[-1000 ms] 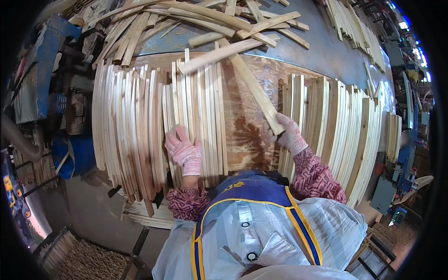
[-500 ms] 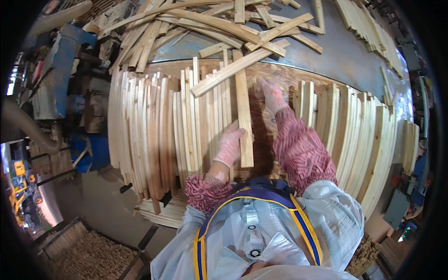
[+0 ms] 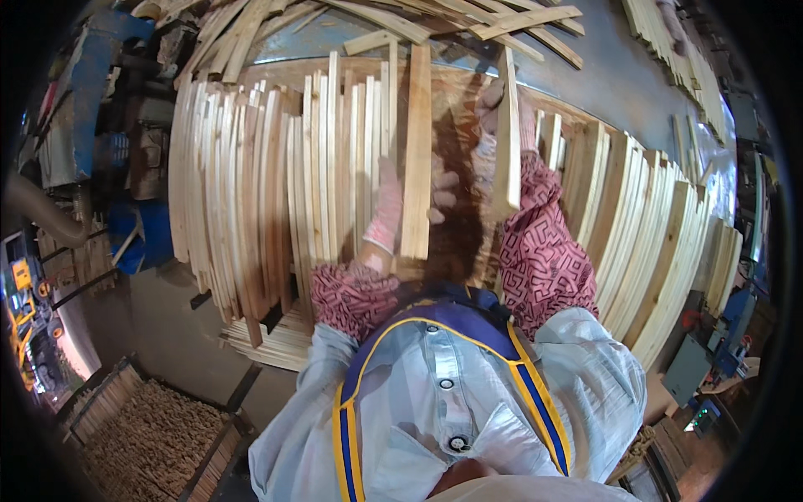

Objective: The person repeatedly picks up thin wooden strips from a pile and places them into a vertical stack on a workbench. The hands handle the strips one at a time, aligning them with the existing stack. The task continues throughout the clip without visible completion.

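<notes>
My left hand [image 3: 386, 207], in a pale pink glove with bare-looking fingertips, is wrapped around a wooden strip [image 3: 416, 159]. Its fingertips come out on the strip's right side. That strip points away from me, beside the left row of strips [image 3: 318, 176]. A second wooden strip [image 3: 508, 134] is in my right hand [image 3: 492, 109], whose fingers show left of it and whose cuff shows to the right. This strip is held over the brown board [image 3: 464, 184] between the two rows, apart from the first one. The right row of strips [image 3: 623, 217] stands beside my right forearm.
Loose strips [image 3: 401, 21] lie crisscrossed on the metal surface at the far side. More strips [image 3: 669, 50] line up at the far right. Blue machinery [image 3: 71, 125] stands at the left. A bin of small wood pieces [image 3: 155, 431] is at the lower left.
The strip that lay slantwise across the left row is gone from there. My right hand, without a strip before, now holds one lengthwise. My left hand keeps its strip.
</notes>
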Motion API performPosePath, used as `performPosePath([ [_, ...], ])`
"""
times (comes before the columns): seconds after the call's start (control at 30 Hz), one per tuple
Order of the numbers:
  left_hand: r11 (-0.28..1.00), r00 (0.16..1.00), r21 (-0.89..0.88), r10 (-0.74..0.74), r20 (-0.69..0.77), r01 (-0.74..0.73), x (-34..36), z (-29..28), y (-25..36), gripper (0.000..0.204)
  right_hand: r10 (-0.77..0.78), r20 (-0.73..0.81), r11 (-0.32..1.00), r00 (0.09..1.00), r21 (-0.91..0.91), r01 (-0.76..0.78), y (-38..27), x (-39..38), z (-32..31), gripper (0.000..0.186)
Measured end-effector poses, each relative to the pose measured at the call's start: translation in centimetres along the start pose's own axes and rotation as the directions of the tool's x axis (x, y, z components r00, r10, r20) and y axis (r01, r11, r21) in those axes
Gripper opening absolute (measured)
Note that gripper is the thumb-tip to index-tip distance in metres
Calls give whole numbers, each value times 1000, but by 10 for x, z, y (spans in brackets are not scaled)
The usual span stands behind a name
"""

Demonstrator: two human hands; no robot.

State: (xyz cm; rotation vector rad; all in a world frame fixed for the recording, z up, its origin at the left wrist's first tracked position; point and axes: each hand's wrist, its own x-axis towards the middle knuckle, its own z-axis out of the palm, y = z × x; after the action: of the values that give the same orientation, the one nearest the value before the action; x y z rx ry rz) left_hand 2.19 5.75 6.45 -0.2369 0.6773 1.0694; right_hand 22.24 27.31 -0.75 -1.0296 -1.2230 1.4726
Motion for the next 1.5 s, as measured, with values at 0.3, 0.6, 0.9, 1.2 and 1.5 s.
performPosePath([
  [0.3,479,737,827,664,-121,-296,9,-85,-36,59,381,451,299,807,766,-569,-44,-160,37,50],
  [0.6,-579,638,700,736,228,418,-36,-103,-85,75,434,363,296,824,807,-512,-36,-206,40,47],
  [0.9,82,861,997,507,-33,-10,-50,-25,-24,48,562,38,826,826,13,-563,-20,-151,102,40],
  [1.2,-400,436,597,895,91,695,-106,-185,-48,72,130,-173,449,976,-867,-213,-32,66,45,74],
  [1.5,-352,535,681,842,-68,642,-105,-104,-3,72,117,-70,291,991,-951,-102,-18,133,84,51],
])
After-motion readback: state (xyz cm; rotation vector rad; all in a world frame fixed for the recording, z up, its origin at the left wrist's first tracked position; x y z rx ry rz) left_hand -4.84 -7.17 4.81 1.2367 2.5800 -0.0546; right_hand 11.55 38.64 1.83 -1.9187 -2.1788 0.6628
